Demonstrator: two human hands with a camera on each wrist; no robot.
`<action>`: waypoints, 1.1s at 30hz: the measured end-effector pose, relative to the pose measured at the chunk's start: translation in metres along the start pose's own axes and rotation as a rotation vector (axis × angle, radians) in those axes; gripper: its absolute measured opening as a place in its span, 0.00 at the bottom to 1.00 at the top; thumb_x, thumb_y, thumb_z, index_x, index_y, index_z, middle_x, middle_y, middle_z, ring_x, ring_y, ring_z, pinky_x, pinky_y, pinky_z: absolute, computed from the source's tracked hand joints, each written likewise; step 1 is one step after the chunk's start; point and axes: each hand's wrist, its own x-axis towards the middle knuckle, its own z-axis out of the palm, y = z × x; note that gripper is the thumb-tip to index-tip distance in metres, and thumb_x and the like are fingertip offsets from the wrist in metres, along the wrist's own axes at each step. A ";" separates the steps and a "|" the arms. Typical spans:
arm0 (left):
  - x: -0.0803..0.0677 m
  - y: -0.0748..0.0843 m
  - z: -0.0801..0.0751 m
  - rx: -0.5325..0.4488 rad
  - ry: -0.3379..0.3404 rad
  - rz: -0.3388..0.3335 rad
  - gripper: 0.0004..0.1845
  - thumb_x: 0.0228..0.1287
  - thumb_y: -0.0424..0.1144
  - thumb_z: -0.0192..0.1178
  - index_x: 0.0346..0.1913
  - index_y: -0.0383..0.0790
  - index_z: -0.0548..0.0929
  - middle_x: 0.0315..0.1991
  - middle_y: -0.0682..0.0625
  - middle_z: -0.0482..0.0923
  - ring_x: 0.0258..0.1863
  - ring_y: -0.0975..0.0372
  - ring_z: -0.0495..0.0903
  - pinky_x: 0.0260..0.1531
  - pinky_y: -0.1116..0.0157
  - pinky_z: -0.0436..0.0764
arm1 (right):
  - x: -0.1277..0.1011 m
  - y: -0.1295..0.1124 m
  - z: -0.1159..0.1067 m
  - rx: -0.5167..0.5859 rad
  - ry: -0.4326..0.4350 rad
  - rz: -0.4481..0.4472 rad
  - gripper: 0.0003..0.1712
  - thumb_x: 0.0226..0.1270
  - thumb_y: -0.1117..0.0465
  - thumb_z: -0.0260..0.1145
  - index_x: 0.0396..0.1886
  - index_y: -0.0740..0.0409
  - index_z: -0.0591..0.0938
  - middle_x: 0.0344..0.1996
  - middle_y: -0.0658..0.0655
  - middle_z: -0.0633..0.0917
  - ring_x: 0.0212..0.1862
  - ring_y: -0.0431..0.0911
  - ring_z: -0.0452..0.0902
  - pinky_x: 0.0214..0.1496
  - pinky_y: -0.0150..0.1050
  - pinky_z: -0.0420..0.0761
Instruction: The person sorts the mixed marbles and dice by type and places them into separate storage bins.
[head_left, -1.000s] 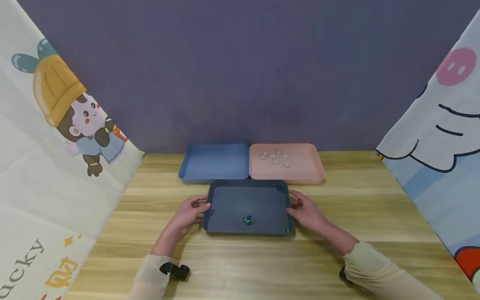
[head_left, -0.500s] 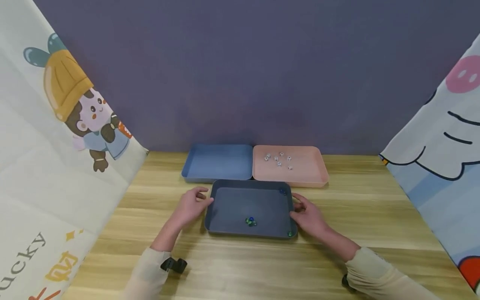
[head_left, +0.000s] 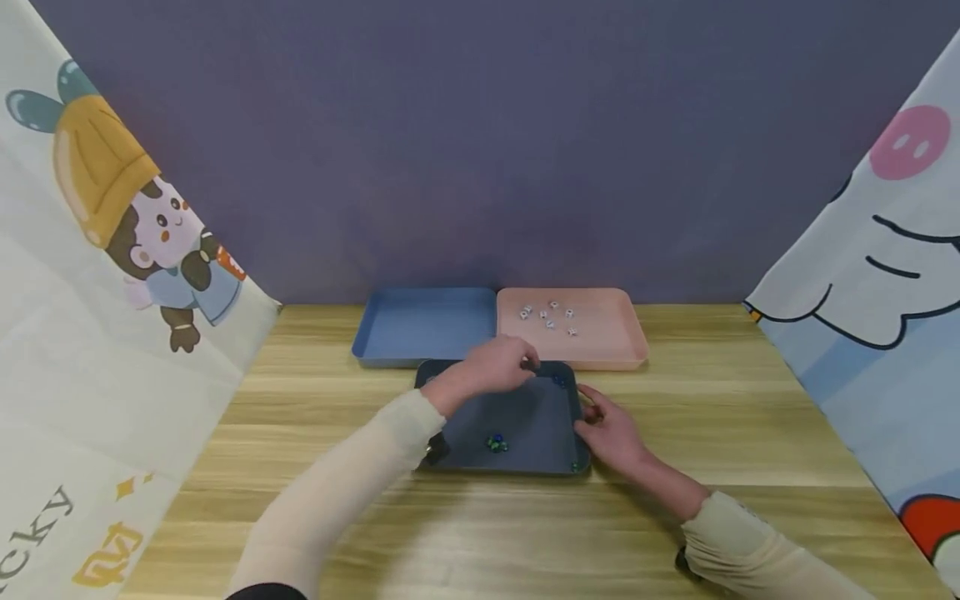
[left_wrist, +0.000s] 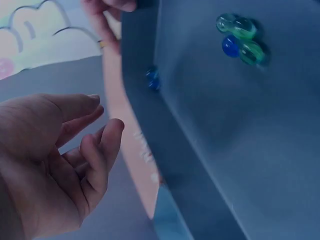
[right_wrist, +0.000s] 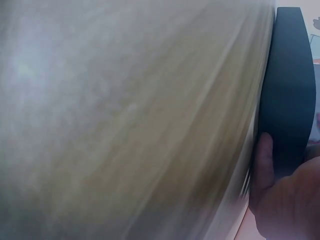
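- The left hand (head_left: 501,364) hangs over the far side of a dark grey rectangular tray (head_left: 528,418), fingers loosely bent and apart, holding nothing.
- The right hand (head_left: 617,433) grips that tray's right side, thumb at the rim.
- Inside the tray, a cluster of green and blue glass marbles (head_left: 497,444) sits near the front; two blue glass marbles (left_wrist: 153,79) lie in the far right corner, a green glass marble (head_left: 575,466) in the near right corner.
- Behind it on the wood-grain worktop (head_left: 697,400), a blue rectangular tray (head_left: 427,329) stands beside a pink rectangular tray (head_left: 607,333) with small white dice (head_left: 551,325).
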 end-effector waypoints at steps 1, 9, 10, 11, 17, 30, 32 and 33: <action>0.008 0.002 0.004 0.017 -0.015 0.004 0.13 0.70 0.41 0.60 0.54 0.47 0.84 0.50 0.55 0.82 0.44 0.64 0.80 0.41 0.64 0.79 | 0.000 0.000 0.000 0.002 0.000 0.004 0.36 0.60 0.70 0.63 0.70 0.62 0.68 0.38 0.60 0.84 0.37 0.48 0.76 0.34 0.37 0.76; 0.045 0.009 0.033 -0.017 -0.084 -0.054 0.16 0.68 0.35 0.60 0.57 0.45 0.83 0.54 0.52 0.81 0.24 0.65 0.83 0.24 0.70 0.79 | 0.002 0.001 0.001 0.006 -0.015 0.035 0.35 0.61 0.69 0.62 0.71 0.61 0.68 0.38 0.58 0.84 0.38 0.47 0.77 0.38 0.38 0.75; 0.047 0.010 0.036 -0.032 -0.097 -0.070 0.17 0.68 0.33 0.58 0.59 0.45 0.82 0.54 0.51 0.80 0.20 0.65 0.82 0.20 0.70 0.78 | 0.002 0.001 0.000 0.005 -0.015 0.033 0.35 0.61 0.69 0.62 0.70 0.61 0.68 0.38 0.58 0.84 0.38 0.47 0.77 0.38 0.39 0.75; 0.049 0.010 0.038 -0.047 -0.111 -0.083 0.18 0.69 0.32 0.57 0.60 0.44 0.81 0.55 0.50 0.80 0.16 0.64 0.81 0.17 0.70 0.77 | 0.002 0.002 0.000 -0.001 -0.014 0.032 0.35 0.61 0.69 0.62 0.70 0.62 0.68 0.38 0.58 0.84 0.38 0.47 0.77 0.38 0.39 0.75; 0.057 0.013 0.051 0.037 -0.138 -0.074 0.18 0.70 0.33 0.57 0.60 0.47 0.81 0.55 0.52 0.80 0.13 0.65 0.79 0.16 0.70 0.77 | -0.001 0.002 0.000 -0.021 -0.029 0.063 0.34 0.63 0.67 0.62 0.70 0.61 0.68 0.37 0.57 0.83 0.37 0.47 0.76 0.38 0.39 0.74; 0.067 0.013 0.063 0.159 -0.073 0.060 0.06 0.63 0.48 0.66 0.38 0.53 0.90 0.24 0.63 0.79 0.24 0.69 0.74 0.27 0.72 0.72 | -0.001 -0.002 -0.001 0.016 -0.034 0.076 0.34 0.63 0.67 0.62 0.71 0.59 0.68 0.35 0.55 0.84 0.36 0.46 0.76 0.37 0.38 0.73; 0.068 0.012 0.065 0.160 -0.062 0.065 0.07 0.63 0.49 0.67 0.36 0.53 0.90 0.23 0.64 0.78 0.24 0.70 0.74 0.27 0.72 0.72 | 0.000 -0.002 0.000 0.026 -0.038 0.074 0.35 0.64 0.67 0.62 0.71 0.59 0.67 0.35 0.55 0.84 0.36 0.45 0.77 0.37 0.37 0.74; 0.068 0.012 0.065 0.160 -0.057 0.067 0.07 0.63 0.50 0.66 0.35 0.53 0.89 0.22 0.64 0.77 0.24 0.70 0.74 0.26 0.72 0.72 | 0.001 -0.002 0.000 0.031 -0.039 0.073 0.35 0.64 0.67 0.62 0.71 0.59 0.67 0.35 0.55 0.85 0.35 0.45 0.77 0.37 0.37 0.74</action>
